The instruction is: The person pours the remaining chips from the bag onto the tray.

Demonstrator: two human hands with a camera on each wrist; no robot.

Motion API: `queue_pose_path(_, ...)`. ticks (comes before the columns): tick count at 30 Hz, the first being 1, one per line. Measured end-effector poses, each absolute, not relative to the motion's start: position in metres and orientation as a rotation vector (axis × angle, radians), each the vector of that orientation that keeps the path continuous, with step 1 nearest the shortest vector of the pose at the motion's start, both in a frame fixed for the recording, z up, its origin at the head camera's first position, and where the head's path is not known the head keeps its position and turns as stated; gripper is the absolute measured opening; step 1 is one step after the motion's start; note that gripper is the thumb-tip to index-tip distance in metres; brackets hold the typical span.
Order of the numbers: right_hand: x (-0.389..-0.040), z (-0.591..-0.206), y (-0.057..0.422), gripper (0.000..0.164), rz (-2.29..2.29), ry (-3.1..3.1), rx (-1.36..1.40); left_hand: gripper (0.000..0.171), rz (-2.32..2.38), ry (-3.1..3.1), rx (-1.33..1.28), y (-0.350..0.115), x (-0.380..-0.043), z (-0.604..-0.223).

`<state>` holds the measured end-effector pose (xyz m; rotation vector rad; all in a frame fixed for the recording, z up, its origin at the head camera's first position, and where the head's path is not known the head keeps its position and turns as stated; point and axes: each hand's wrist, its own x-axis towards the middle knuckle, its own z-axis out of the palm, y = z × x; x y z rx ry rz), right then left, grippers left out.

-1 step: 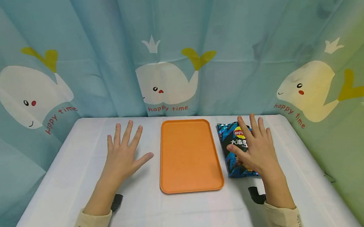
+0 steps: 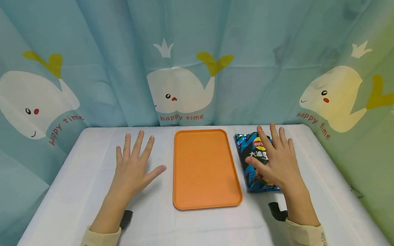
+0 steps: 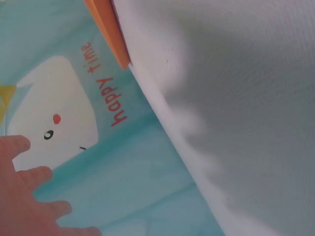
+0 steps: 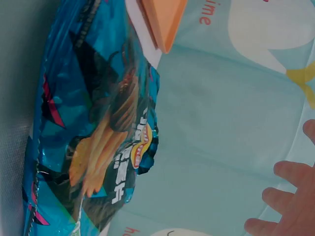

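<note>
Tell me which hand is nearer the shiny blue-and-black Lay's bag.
Right. The right hand is spread over the bag, hiding part of it in the head view; the left hand is across the orange rectangular tray from it.

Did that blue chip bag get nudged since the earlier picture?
No. In the head view, the chip bag shows no visible shift in any direction against the white table's far edge.

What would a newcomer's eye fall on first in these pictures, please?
Probably the orange tray, near the middle of the white table. Next might come the blue bag to its right, partly hidden by the right hand in the head view, and the white whales on the curtain beyond.
</note>
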<state>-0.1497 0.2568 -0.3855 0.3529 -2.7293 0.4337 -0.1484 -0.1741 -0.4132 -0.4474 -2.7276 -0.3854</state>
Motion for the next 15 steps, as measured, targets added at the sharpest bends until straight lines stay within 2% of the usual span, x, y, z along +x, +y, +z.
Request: queue_pose_path(15, -0.149, -0.387, 0.255, 0.09, 0.433, -2.82, 0.353, 0.092, -0.418, -2.882, -0.544, -0.158, -0.143, -0.423)
